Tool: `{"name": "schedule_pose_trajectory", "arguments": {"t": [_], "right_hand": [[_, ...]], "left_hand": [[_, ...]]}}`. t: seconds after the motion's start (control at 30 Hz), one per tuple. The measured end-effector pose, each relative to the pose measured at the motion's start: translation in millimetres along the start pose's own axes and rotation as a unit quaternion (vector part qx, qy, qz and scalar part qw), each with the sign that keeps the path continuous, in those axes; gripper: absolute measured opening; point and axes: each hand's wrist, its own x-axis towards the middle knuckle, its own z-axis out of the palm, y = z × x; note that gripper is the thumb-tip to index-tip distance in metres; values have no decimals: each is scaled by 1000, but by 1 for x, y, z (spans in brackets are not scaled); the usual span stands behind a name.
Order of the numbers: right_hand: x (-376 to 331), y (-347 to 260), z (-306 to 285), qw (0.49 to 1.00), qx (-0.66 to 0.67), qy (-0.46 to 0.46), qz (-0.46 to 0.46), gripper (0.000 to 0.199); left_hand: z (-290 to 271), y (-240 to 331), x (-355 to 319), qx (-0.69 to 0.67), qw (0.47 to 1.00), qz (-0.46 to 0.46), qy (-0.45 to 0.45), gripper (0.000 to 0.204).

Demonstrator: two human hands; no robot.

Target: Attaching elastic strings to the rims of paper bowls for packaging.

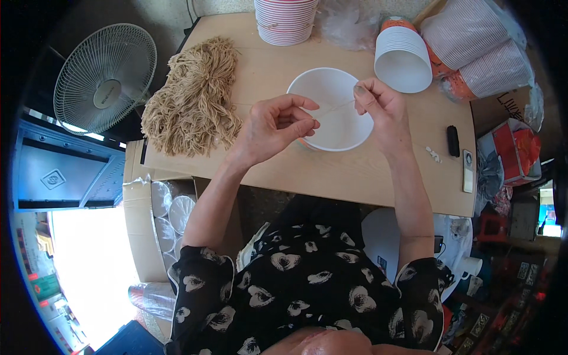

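Note:
A thin pale string runs between my two hands above a white paper bucket. My left hand is pinched on one end of it, at the bucket's left side. On the right, my right hand pinches the other end with thumb and forefinger, over the bucket's rim. The bucket stands on the table; I see only the white inside, partly hidden by my hands. To the left lies a big heap of tan strings, apart from my left hand.
On the wooden table are a stack of red-striped buckets, nested white buckets, a black object and a small silver-white device. Bagged stacks fill the back right. A fan stands left; an open carton sits below.

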Motion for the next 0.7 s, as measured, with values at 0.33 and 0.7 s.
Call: {"name": "schedule_pose_trajectory", "arguments": {"t": [0.33, 0.7], "right_hand": [[6, -2, 5, 977, -122, -177, 13, 19], [1, -10, 5, 977, -96, -188, 20, 9]], "left_hand": [[7, 5, 7, 11, 999, 34, -1, 16], [7, 14, 7, 46, 998, -28, -35, 14]]}}
